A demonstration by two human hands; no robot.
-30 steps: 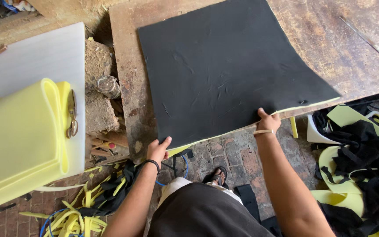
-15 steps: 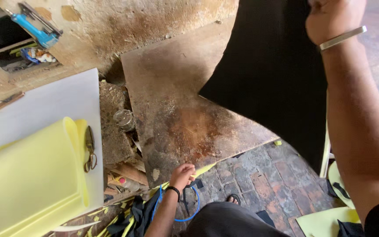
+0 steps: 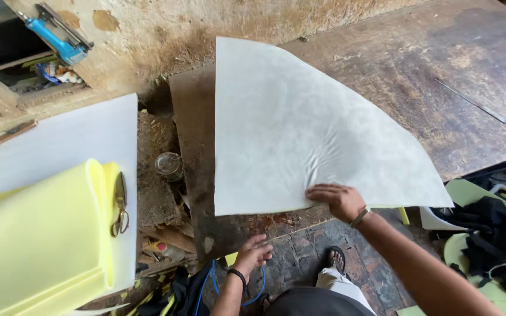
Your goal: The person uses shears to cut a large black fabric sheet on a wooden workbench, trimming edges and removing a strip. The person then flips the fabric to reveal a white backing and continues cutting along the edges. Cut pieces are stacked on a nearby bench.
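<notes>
A large flexible sheet lies pale side up across the worn wooden table, its near edge overhanging the front. My right hand grips that near edge, fingers on top of the sheet. My left hand hangs lower, by the table's front edge, fingers curled and holding nothing that I can see. A black band circles the left wrist, a metal bangle the right.
Folded yellow foam rests on a white board at left, with scissors on it. A glass jar stands in the gap. A thin metal rod lies on the table. Black and yellow scraps pile at right.
The sheet lay black side up, was lifted and swung over by my right hand, and now lies pale side up. My left hand let go and dropped below the table edge.
</notes>
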